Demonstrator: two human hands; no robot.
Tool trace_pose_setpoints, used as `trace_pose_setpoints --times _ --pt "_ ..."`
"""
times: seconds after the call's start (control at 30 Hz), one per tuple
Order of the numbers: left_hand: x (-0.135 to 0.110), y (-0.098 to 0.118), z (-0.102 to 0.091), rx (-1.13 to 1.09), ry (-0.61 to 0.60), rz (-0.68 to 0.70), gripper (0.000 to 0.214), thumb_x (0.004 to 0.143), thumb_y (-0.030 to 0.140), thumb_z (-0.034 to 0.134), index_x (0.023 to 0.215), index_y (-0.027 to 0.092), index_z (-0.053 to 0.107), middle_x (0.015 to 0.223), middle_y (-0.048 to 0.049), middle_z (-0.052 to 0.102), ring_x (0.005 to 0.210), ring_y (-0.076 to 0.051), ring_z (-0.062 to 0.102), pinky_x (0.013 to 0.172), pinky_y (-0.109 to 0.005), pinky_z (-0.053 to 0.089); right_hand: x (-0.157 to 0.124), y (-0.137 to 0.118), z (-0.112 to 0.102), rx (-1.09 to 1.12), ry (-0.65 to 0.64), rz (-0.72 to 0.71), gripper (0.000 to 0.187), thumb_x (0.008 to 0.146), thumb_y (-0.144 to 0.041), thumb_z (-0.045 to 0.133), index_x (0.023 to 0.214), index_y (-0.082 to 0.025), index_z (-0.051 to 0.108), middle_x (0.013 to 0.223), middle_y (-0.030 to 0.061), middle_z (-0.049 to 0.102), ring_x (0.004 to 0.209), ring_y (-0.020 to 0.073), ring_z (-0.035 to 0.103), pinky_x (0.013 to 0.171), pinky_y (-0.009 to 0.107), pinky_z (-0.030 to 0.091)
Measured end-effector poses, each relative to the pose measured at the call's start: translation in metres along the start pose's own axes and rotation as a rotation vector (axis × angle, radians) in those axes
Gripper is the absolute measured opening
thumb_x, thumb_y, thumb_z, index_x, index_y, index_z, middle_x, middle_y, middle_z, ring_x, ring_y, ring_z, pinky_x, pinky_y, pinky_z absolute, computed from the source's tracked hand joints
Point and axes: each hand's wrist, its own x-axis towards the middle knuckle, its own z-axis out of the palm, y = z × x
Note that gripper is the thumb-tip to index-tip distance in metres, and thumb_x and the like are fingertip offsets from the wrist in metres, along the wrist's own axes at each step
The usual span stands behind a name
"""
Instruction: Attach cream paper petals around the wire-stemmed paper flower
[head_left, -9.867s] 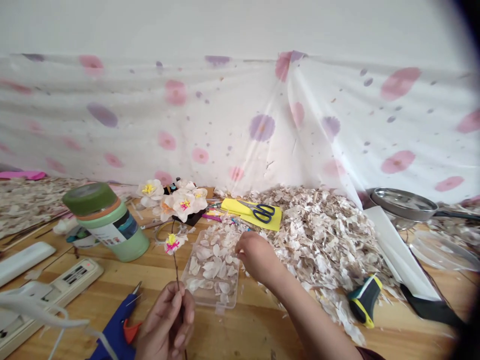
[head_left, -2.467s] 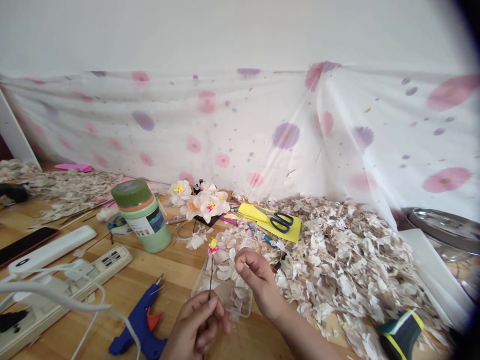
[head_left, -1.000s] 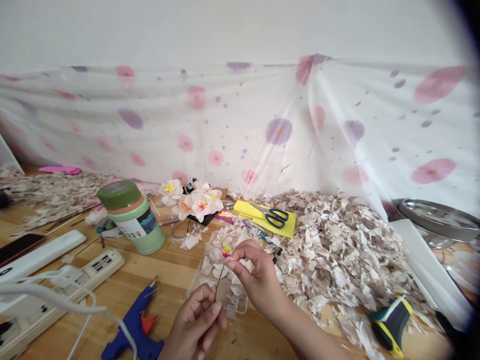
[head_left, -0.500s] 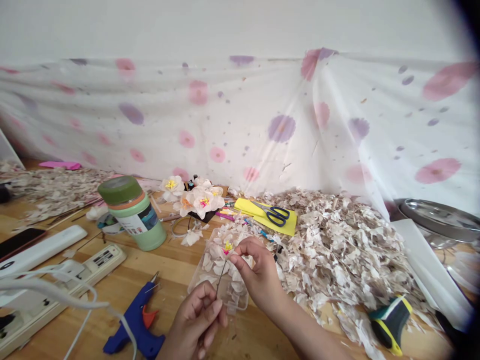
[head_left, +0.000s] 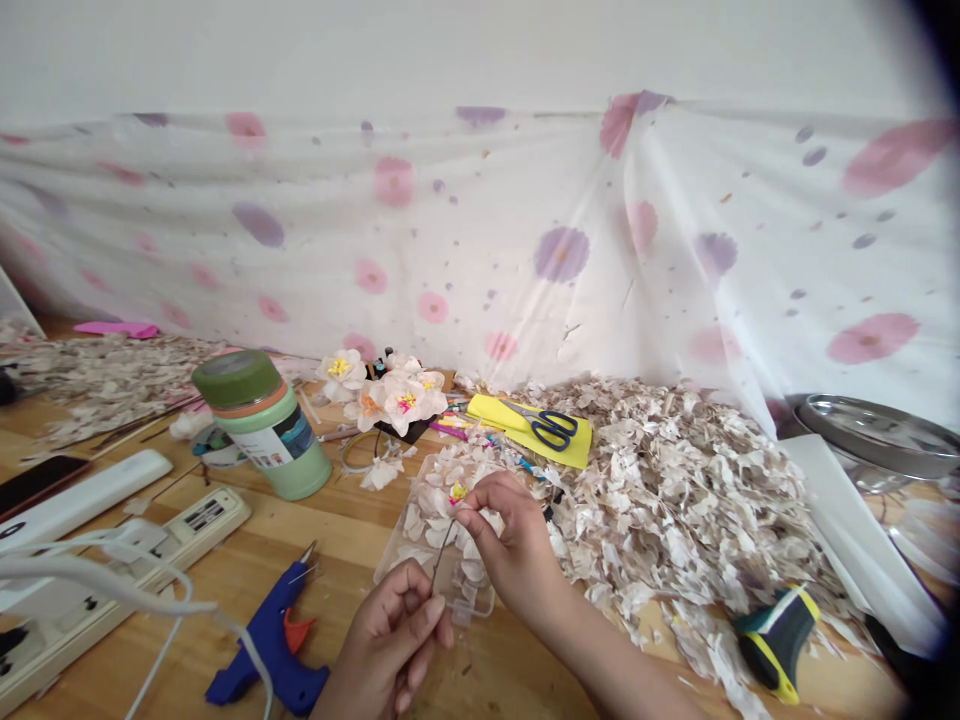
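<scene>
My left hand [head_left: 401, 635] pinches the lower part of a thin dark wire stem [head_left: 442, 556]. At the stem's upper end, my right hand [head_left: 510, 540] is closed with thumb and forefinger at the base of a small yellow and pink flower centre [head_left: 458, 492]. Whether a petal is also between those fingers, I cannot tell. Just beneath the hands stands a clear plastic box [head_left: 390, 560] with loose whitish petals [head_left: 431, 515] in it. Several finished artificial flowers [head_left: 405, 400] with pale petals sit behind the box.
A blue glue gun [head_left: 274, 640] lies left of my hands, near a power strip [head_left: 202, 525] with white cables. Behind it stands a green jar [head_left: 266, 425]. Scissors [head_left: 551, 428] rest on yellow paper [head_left: 495, 412]. A large petal heap [head_left: 697, 500] and a yellow-black handled tool [head_left: 780, 640] are at right.
Both hands keep their grip on the stem and flower centre. The right fingers have shifted very slightly, and the whole view has moved a little.
</scene>
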Motion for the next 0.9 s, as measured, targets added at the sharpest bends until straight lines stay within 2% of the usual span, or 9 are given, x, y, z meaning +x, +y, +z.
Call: trace_pose_setpoints --times 0.37,0.57,0.73,0.9 --pt "0.001 -0.001 0.0 0.018 -0.002 0.011 0.034 0.07 0.046 0.07 0.07 0.02 0.046 0.056 0.003 0.063 0.032 -0.001 0.027 0.031 -0.013 0.015 -0.001 0.003 0.0 -0.118 0.019 0.016 0.011 0.083 -0.023 0.061 0.074 -0.019 0.058 0.076 0.0027 0.059 0.077 0.0188 0.053 0.071 0.031 0.039" --pt "0.003 0.001 0.001 0.04 0.061 0.047 0.035 0.069 0.047 0.07 0.067 0.019 0.049 0.057 0.0018 0.063 0.033 -0.002 0.03 0.031 -0.013 0.018 -0.001 0.002 -0.002 -0.12 0.04 -0.017 0.006 0.082 -0.024 0.063 0.082 -0.019 0.059 0.083 0.0041 0.059 0.083 0.0204 0.053 0.075 0.033 0.041" --pt "0.001 0.0 0.002 0.059 0.125 0.075 0.034 0.069 0.047 0.07 0.068 0.019 0.049 0.056 0.0032 0.061 0.034 -0.002 0.032 0.031 -0.012 0.019 -0.007 -0.006 -0.003 -0.208 0.114 -0.136 0.021 0.082 -0.03 0.062 0.097 -0.019 0.054 0.096 0.0077 0.054 0.091 0.0234 0.049 0.078 0.037 0.042" --pt "0.001 -0.003 0.003 0.098 0.114 0.086 0.035 0.068 0.049 0.07 0.067 0.02 0.05 0.056 0.003 0.061 0.032 -0.002 0.033 0.03 -0.013 0.02 -0.014 -0.014 0.001 -0.386 0.094 -0.218 0.019 0.082 -0.031 0.063 0.093 -0.019 0.053 0.095 0.0077 0.05 0.089 0.0241 0.046 0.078 0.04 0.039"
